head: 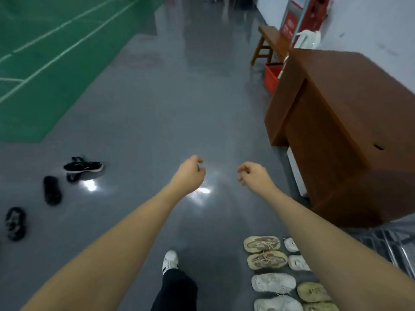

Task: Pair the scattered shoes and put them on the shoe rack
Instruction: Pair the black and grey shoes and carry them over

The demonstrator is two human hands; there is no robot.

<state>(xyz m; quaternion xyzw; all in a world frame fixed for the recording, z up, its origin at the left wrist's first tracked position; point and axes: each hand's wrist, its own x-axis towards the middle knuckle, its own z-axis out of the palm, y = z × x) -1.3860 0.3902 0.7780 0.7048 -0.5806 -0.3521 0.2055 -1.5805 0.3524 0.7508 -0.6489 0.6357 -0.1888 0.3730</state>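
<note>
Your left hand and right hand reach forward over the grey floor, fingers loosely curled, holding nothing. Four dark shoes lie scattered at far left: a black sneaker, a black slipper, another dark shoe. Pale shoes sit paired in rows at lower right, near the brown desk.

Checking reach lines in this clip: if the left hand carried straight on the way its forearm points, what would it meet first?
Nothing, as far as this view shows. The left hand points up and slightly right over bare grey floor. The black shoes lie well off to its left, the desk to its right. Depth is uncertain.
</note>
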